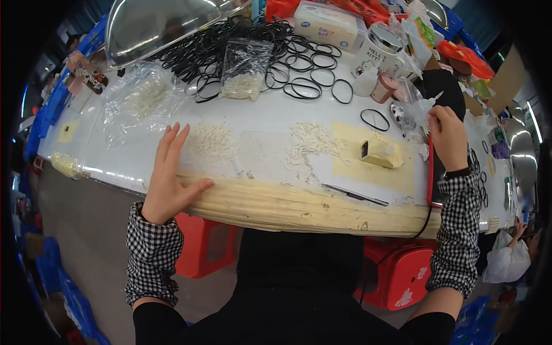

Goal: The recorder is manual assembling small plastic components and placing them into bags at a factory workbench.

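Note:
My left hand [167, 181] is open, its fingers spread and thumb stretched out, at the table's padded front edge. Beside its fingertips lies a loose patch of small white pieces [213, 141]. A second scatter of white pieces [313, 141] is at the middle. On the right, my right hand [448, 138] has its fingers closed at a small translucent squeeze bottle [424, 106] with a pointed tip; part of the bottle is hidden. Between the hands are a black-and-silver pen-like tool [355, 195] and a yellowish taped block [382, 154] with a dark slot.
Black bands [302, 89] lie in heaps and singly at the back. Among them are a plastic bag of pale pieces [244, 75], a tissue box [328, 26] and a lidded white jar [376, 49]. A red-edged dark tray [435, 184] and cable are near my right forearm. Red stools [198, 244] stand below.

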Demonstrator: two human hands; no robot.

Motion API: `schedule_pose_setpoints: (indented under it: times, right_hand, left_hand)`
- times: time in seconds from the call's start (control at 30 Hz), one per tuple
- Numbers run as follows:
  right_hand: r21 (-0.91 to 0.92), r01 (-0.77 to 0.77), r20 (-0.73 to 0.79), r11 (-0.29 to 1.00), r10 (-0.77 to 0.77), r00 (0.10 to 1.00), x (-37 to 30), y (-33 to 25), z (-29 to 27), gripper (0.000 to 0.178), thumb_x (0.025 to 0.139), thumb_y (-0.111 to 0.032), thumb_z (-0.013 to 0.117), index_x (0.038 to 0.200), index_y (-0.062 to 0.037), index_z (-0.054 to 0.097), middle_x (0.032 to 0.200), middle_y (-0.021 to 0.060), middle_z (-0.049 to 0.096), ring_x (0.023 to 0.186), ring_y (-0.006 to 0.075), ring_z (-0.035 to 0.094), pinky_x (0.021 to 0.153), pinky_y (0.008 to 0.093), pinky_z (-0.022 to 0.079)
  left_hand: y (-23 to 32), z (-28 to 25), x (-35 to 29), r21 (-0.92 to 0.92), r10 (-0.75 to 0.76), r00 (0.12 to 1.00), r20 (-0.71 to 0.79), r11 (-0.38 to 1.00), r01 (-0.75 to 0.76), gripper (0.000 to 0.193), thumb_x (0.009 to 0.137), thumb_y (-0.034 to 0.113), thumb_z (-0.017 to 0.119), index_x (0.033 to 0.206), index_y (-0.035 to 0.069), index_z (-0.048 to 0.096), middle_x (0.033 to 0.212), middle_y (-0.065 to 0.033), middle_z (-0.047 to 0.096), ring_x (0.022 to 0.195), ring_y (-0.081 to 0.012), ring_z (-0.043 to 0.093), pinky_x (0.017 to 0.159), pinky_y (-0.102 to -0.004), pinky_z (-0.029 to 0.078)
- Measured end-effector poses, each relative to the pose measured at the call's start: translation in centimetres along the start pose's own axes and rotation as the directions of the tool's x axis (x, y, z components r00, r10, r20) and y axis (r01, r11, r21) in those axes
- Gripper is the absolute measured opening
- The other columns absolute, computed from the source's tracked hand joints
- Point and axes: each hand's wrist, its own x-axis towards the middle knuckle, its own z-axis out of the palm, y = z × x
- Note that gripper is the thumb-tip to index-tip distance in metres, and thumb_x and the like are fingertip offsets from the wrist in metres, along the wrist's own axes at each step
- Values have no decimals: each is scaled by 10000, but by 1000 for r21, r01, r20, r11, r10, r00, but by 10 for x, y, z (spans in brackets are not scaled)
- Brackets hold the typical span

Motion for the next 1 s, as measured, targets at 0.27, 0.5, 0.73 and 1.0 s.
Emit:
schedule_pose_setpoints:
  times: [0.27,0.5,0.73,1.0]
  right_hand:
    - [206,183,-120,961,-161,980,41,-120,-52,94,849,-72,618,888,14,619,709,118,606,554,199,566,546,283,440]
    - [66,562,-37,825,-561,827,98,-230,33,67,793,-69,558,816,-8,572,745,154,618,724,335,616,651,425,490]
    - [295,404,373,866,-494,786,125,-295,108,177,757,-96,628,876,17,693,957,226,670,897,337,672,758,388,554]
    - [647,182,429,740,-551,715,124,-300,94,169,782,-111,642,808,55,655,686,120,649,524,149,645,469,282,495]
  left_hand:
    - [-18,20,17,106,-126,984,129,988,112,1161,613,425,831,1488,80,152,1493,-303,136,1396,-457,130,1129,-494,201]
    - [-24,34,39,55,-1,994,105,998,-5,1039,676,548,768,1436,29,287,1440,-307,258,1355,-466,223,1120,-499,219]
    - [-29,44,36,-91,113,989,-95,988,-122,718,776,391,730,1315,19,437,1303,-220,459,1222,-359,434,1045,-431,343]
    - [-24,34,50,181,398,899,-183,912,-367,224,823,112,643,1028,39,590,999,-98,595,924,-300,568,801,-386,461]
